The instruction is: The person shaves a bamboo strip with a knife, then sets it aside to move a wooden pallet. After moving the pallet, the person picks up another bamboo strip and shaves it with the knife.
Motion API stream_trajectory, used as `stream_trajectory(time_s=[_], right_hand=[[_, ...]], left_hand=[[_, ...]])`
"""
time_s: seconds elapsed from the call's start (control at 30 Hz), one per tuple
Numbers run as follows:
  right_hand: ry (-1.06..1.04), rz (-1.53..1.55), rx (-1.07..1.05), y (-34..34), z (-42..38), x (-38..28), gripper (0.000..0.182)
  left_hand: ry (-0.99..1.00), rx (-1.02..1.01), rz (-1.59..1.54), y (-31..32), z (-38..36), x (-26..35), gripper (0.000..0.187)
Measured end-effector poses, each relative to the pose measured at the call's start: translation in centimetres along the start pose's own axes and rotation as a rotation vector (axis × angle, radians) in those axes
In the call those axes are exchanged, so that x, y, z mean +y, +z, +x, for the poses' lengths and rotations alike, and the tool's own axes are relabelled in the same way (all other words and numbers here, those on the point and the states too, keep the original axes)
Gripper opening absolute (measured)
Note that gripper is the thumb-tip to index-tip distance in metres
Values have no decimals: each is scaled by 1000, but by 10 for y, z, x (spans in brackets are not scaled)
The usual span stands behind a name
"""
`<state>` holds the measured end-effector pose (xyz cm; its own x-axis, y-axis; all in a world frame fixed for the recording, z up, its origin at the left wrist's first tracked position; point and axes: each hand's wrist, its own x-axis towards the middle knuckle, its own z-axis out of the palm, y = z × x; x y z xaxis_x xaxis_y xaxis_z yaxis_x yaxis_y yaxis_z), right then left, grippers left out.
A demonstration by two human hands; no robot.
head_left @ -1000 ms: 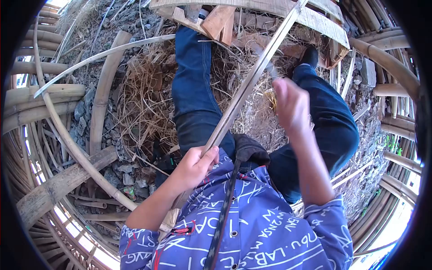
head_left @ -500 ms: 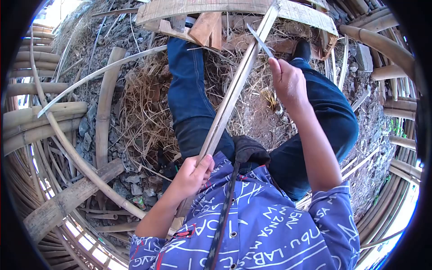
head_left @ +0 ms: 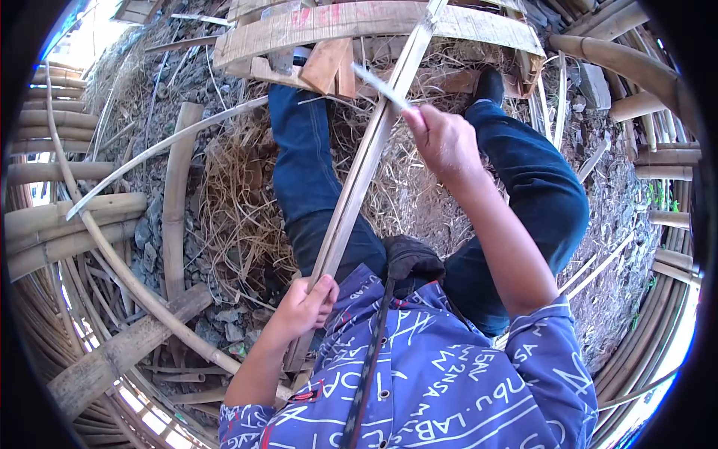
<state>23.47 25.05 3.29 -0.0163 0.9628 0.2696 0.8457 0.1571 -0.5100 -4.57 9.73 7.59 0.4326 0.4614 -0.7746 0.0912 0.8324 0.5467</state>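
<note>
My left hand (head_left: 303,305) is closed around the near end of a long, split bamboo strip (head_left: 357,183), close to my shirt. The strip slants up and away, its far end resting over a curved wooden plank (head_left: 374,21). In my right hand (head_left: 449,146) is a knife (head_left: 380,84), its handle hidden by my fingers. The blade, a little blurred, lies across the strip's upper part and seems to touch it.
Thin shavings (head_left: 239,194) cover the ground between and beside my legs. Long bent bamboo strips (head_left: 142,292) and a bamboo pole (head_left: 173,202) lie to the left. Wood blocks (head_left: 327,63) sit under the plank. Bamboo poles (head_left: 666,172) line the right side.
My right hand and the knife have moved left and down along the strip, towards my body. My left hand still grips the strip's near end. The whole view has shifted slightly.
</note>
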Motion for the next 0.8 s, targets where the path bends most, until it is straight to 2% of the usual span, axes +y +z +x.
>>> stream_trajectory(time_s=[0.13, 0.2, 0.27, 0.33, 0.37, 0.4, 0.47, 0.53, 0.57, 0.73, 0.8], right_hand=[[-65, -35, -23, 12, -3, 6, 36], [-62, -85, 74, 21, 8, 11, 41], [2, 3, 46, 17, 8, 0, 36], [-111, -24, -47, 7, 1, -12, 37], [-4, -127, -149, 7, 7, -4, 38], [-43, -63, -51, 6, 15, 18, 40], [-123, -150, 41, 10, 17, 18, 39], [-71, -85, 10, 12, 11, 5, 39], [-151, -102, -23, 7, 9, 1, 38], [-124, -132, -14, 11, 16, 7, 37], [-226, -134, -6, 10, 12, 6, 42]], left_hand=[[-83, 6, -1, -6, -11, -13, 47], [-47, 52, 3, -5, -7, -10, 47], [-28, 50, 7, -8, -6, -6, 47], [-76, 31, 31, -10, -8, -7, 48], [-97, 35, -36, -9, -11, -8, 43], [-107, 33, -36, -7, -12, -7, 43], [-52, 45, -34, -4, -11, -5, 44], [-76, 61, -19, -10, -16, -14, 44], [-100, 74, 4, -15, -16, -14, 45], [-61, 76, -24, -13, -21, -15, 46], [-89, 35, -18, -21, -20, -23, 47]])
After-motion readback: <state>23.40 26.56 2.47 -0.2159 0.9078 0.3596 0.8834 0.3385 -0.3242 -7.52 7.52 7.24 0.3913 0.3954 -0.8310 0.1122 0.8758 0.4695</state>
